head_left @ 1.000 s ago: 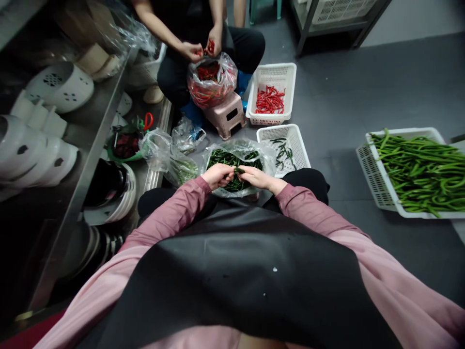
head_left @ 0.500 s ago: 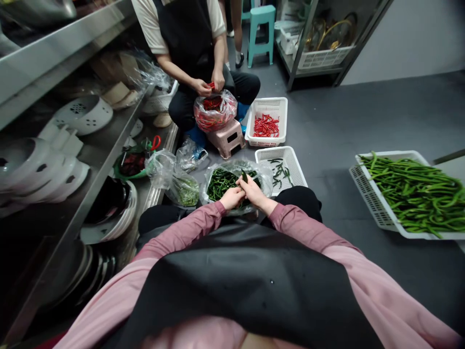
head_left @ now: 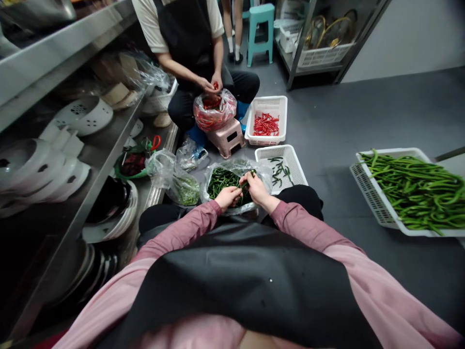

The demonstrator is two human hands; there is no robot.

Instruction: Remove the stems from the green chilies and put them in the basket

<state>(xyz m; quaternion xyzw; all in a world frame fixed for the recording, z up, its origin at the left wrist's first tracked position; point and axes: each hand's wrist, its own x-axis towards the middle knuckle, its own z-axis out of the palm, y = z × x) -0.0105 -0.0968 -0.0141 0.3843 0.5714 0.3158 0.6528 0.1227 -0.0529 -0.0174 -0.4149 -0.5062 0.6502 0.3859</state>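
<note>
A green chilli (head_left: 253, 172) was in your right hand (head_left: 255, 188), its end showing above your gripping fingers — held over an open clear plastic bag (head_left: 263, 169) heaped with more green chillies (head_left: 221, 183). Your left hand (head_left: 228, 197) was curled just beside it, lower and toward the left; whether its fingers gripped anything could not be told. The bag sat in front of your black apron (head_left: 236, 276), between your knees.

Just beyond your right knee stood a white basket (head_left: 296, 162) with a few dark green chillies scattered in it. To the left of your bag lay a smaller plastic bag (head_left: 187, 190) with green bits inside. Farther ahead, a white basket (head_left: 269, 103) held a pile of red chillies (head_left: 266, 124). Beside that, a co-worker's hands (head_left: 211, 85) were together over a bag of red chillies (head_left: 209, 118), which rested on a pink stool (head_left: 224, 135); something red showed at the fingers.

Well apart on your right, a white crate (head_left: 378, 198) was heaped with long green pods (head_left: 417, 189). On your left — white bowls (head_left: 54, 169) on a metal shelf. A turquoise stool (head_left: 260, 34) stood at the back.
</note>
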